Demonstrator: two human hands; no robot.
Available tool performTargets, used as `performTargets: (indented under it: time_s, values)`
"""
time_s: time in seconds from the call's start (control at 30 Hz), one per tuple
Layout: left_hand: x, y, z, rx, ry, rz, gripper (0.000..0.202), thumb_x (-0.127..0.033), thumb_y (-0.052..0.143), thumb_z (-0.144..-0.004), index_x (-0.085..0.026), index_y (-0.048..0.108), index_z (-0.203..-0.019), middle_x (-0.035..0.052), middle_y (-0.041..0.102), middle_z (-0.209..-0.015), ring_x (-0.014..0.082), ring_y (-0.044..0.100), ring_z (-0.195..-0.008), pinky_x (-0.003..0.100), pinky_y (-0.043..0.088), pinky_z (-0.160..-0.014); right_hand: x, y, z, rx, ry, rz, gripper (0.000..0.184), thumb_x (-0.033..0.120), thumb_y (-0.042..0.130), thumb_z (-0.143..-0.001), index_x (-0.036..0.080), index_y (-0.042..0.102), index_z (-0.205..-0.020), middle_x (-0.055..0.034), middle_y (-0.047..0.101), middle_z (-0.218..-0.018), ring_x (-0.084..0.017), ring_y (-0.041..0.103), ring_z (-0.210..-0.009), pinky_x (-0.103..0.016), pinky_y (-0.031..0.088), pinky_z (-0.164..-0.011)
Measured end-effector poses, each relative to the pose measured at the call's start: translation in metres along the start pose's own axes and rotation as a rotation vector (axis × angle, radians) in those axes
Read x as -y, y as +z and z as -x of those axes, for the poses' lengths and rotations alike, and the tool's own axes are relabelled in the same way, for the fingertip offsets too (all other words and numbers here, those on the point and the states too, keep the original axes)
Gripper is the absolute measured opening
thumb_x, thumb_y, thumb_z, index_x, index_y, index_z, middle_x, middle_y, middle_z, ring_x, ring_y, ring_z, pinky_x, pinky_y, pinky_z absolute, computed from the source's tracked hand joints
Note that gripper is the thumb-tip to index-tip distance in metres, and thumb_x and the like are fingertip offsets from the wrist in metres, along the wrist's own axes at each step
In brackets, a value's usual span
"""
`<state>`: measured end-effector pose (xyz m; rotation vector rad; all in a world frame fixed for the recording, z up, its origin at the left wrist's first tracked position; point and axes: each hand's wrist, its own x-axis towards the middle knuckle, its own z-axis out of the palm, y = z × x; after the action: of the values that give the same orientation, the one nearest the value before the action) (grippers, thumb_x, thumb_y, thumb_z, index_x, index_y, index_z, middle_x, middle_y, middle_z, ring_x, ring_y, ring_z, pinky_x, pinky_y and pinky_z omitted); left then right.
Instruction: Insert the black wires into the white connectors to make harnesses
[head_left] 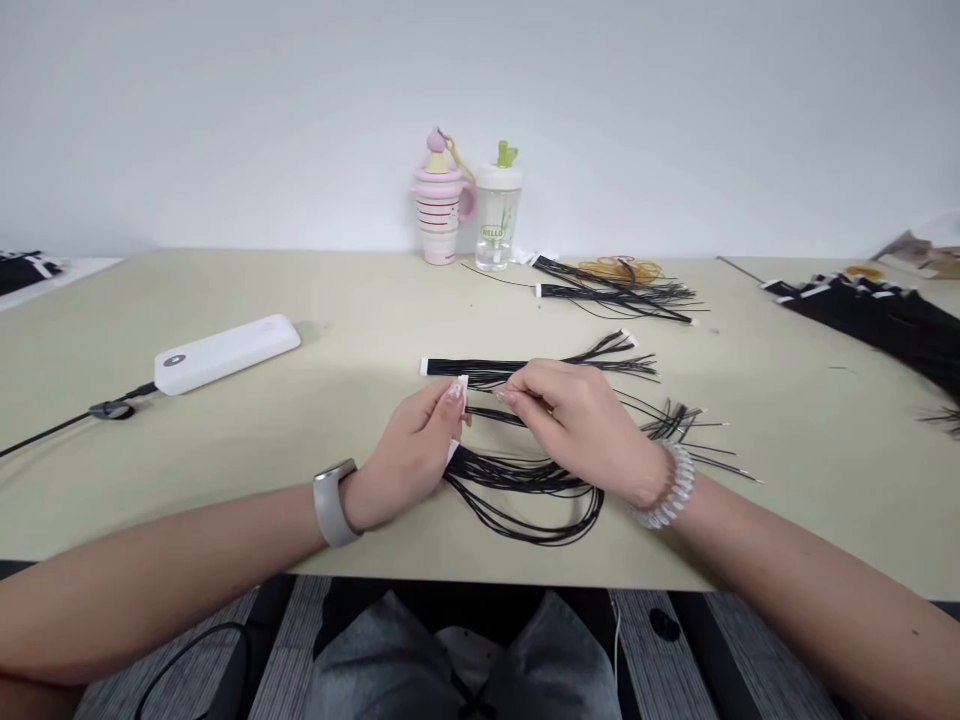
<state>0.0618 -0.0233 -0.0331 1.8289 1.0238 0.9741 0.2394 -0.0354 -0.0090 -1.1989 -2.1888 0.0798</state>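
Left hand (411, 442) clamped on white connector (463, 383); right hand (589, 425), fingertips pinched together just rightward, contents indeterminable; black wires (517, 474) run left-to-right beneath

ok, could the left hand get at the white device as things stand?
Likely yes: nothing visible stands between the left hand and the white device, off to its left. But it's pinching a white connector, so it isn't free.
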Motion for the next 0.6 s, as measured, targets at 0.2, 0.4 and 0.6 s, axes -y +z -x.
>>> performTargets:
  time_s: [0.2,0.4,0.6]
  values:
    - [0.0000,0.0002,0.0003,0.006,0.002,0.004,0.038,-0.041,0.027,-0.090,-0.015,0.035,-0.064,-0.0026,0.036,-0.058,0.0071,0.034,-0.056,0.021,0.030,-0.056,-0.0001,-0.0009,-0.0015,0.022,0.005,0.001,0.018,0.021,0.043,-0.087,0.014,0.055,-0.075,0.0006,0.055,-0.071,-0.007,0.048,-0.066,-0.020,0.035,-0.062]
    - [0.0003,-0.0003,0.0001,0.007,0.013,-0.016,0.038,-0.041,0.026,-0.091,-0.015,0.036,-0.064,-0.0024,0.037,-0.058,0.0076,0.035,-0.056,0.021,0.030,-0.056,0.0007,-0.0045,-0.0007,0.060,-0.025,0.027,0.019,0.022,0.041,-0.087,0.015,0.056,-0.078,-0.0005,0.055,-0.073,-0.008,0.048,-0.066,-0.021,0.034,-0.063]
    - [0.0000,-0.0005,0.0002,0.009,0.005,-0.021,0.038,-0.042,0.026,-0.090,-0.015,0.039,-0.065,-0.0022,0.038,-0.058,0.0081,0.035,-0.055,0.022,0.030,-0.055,0.0015,-0.0043,0.0015,0.037,-0.094,0.119,0.020,0.024,0.039,-0.088,0.015,0.056,-0.081,-0.0024,0.056,-0.076,-0.010,0.049,-0.067,-0.023,0.034,-0.063]
